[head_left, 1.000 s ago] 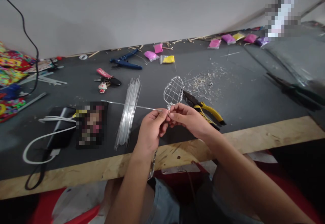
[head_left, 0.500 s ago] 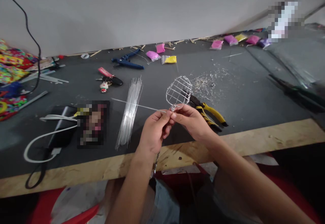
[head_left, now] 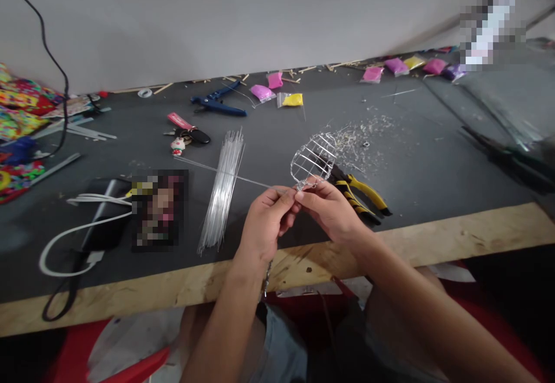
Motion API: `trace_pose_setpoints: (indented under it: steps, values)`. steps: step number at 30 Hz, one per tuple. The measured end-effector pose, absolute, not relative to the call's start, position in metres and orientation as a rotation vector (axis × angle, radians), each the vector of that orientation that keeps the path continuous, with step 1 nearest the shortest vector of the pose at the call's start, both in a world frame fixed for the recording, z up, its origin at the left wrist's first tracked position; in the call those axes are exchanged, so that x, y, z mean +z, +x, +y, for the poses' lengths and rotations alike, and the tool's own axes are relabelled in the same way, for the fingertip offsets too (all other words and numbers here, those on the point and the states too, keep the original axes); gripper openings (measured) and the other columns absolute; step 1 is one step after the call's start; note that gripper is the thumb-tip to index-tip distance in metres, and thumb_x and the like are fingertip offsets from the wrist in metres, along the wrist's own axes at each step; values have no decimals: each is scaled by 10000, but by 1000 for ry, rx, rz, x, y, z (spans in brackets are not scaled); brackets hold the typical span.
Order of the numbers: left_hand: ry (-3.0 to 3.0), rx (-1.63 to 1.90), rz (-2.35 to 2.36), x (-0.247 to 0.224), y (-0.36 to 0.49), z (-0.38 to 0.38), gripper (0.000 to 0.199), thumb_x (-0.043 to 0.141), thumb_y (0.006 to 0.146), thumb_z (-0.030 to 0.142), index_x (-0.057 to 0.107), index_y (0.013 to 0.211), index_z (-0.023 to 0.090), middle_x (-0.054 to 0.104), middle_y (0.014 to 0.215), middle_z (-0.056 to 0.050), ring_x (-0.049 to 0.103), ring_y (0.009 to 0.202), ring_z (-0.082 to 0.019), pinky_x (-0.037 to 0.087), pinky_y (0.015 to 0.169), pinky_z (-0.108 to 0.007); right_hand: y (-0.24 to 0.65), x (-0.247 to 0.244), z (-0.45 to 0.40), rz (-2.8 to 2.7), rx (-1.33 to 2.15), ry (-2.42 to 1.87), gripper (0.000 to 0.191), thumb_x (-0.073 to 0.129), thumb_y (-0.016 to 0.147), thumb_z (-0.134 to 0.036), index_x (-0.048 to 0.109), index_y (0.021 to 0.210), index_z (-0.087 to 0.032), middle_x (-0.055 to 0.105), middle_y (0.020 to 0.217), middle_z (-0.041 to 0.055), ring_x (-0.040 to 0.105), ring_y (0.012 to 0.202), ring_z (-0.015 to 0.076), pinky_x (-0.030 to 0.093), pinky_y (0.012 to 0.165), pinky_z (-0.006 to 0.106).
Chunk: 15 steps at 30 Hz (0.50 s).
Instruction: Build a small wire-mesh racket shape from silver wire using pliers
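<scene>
Between the fingertips of my left hand (head_left: 263, 221) are pinched thin silvery wire strands (head_left: 249, 180), whose long free ends reach left over a bundle of straight wires (head_left: 221, 192). My right hand (head_left: 330, 206) is closed on the twisted base of a rounded wire frame (head_left: 313, 157) with wires crossing inside its rim. Both hands meet at this base, thumbs nearly touching, and the exact grip point is covered by the fingers. Right behind my right hand lie black-and-yellow pliers (head_left: 368, 195), their jaws partly behind the wire frame.
Small wire clippings (head_left: 368, 140) are scattered beyond the pliers. Blue-handled cutters (head_left: 219, 102), keys with a charm (head_left: 186, 137) and coloured packets (head_left: 262, 92) lie farther back. A white cable (head_left: 45, 250) loops at the left. The table's wooden edge (head_left: 165, 290) runs in front.
The wire frame has tipped to the right and turned, looking narrower. The free ends of the strands have swung left and slightly up. Both hands keep their hold.
</scene>
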<state>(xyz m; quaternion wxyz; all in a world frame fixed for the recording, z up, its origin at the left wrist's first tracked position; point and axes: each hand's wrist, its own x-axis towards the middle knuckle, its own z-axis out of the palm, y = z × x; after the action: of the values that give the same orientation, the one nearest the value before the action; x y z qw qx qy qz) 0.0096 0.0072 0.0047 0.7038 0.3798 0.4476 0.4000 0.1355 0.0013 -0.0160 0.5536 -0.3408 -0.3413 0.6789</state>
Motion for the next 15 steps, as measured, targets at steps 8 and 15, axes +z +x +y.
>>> trace_pose_setpoints:
  steps: [8, 15]
  values:
    - [866, 860, 1013, 1, 12, 8, 170, 577, 787, 313, 565, 715, 160, 516, 604, 43, 397, 404, -20, 198, 324, -145, 132, -15, -1, -751, 1551, -860, 135, 617, 754, -157, 503, 694, -198, 562, 632, -54, 534, 585, 93, 447, 596, 248]
    - [866, 823, 994, 4, 11, 9, 207, 598, 774, 354, 571, 717, 157, 522, 617, 32, 397, 415, -26, 228, 331, -153, 136, -10, 0, -763, 1568, -894, 78, 628, 746, -179, 554, 728, -200, 558, 630, -51, 534, 596, 95, 445, 633, 256]
